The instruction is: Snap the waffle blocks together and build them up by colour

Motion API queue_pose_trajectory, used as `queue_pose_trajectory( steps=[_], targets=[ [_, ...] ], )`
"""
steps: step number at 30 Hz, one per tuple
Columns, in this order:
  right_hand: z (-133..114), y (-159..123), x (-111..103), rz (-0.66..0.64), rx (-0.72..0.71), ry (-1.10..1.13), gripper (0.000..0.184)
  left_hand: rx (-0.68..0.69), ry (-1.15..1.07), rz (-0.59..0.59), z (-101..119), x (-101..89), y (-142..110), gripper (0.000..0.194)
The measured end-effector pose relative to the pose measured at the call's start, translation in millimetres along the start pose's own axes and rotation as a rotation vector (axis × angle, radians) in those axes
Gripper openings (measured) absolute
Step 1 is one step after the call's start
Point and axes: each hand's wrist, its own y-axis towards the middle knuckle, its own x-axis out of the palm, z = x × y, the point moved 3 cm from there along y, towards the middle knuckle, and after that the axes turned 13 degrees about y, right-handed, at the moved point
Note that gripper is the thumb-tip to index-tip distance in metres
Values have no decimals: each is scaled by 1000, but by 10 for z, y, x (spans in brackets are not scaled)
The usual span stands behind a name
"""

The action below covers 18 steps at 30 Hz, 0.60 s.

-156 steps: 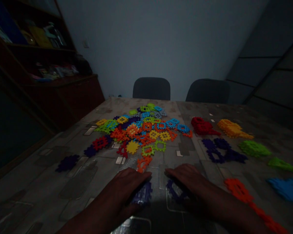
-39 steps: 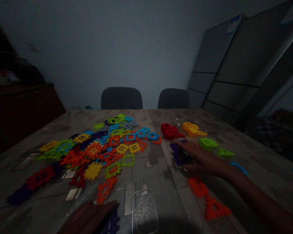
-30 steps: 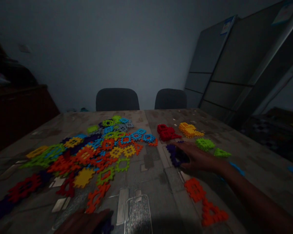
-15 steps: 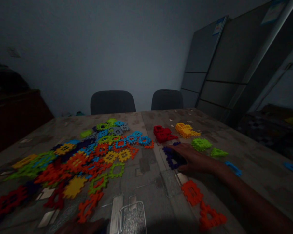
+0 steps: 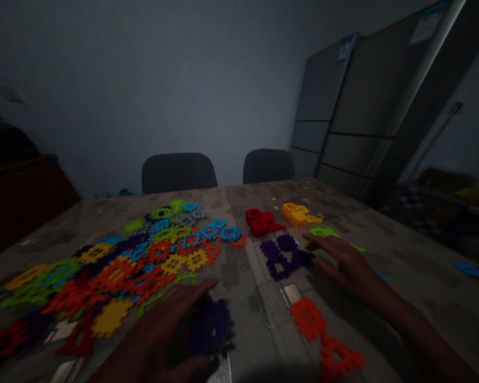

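My left hand is at the lower middle, its fingers and thumb around a dark purple toothed plastic building piece, square with a small hole. Part of that piece is hidden by the hand. Over the right half of the table, my right hand has its fingers apart and appears to hold nothing. Just left of its fingertips lies a small group of purple building pieces, one of them triangular. A green piece shows partly behind the right hand.
A large mixed pile of toothed pieces covers the table's left side. Red pieces and yellow pieces form groups farther back. Orange pieces lie nearer, at right of centre. Two chairs stand behind the table.
My left hand has come up into view with a purple piece. My right hand has drawn right, off the purple group, which now shows more pieces. The view has shifted slightly.
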Motion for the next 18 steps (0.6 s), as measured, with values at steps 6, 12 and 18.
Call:
queue_pose_trajectory(
  steps=[6, 12, 18],
  targets=[
    [15, -166, 111, 41, -1, 25, 42, 91, -85, -37, 206, 166, 663, 77],
    [115, -190, 71, 55, 48, 61, 40, 99, -55, -42, 297, 420, 1382, 81],
    [171, -216, 36, 101, 107, 82, 36, 83, 22, -100, 622, 772, 2266, 79]
  ],
)
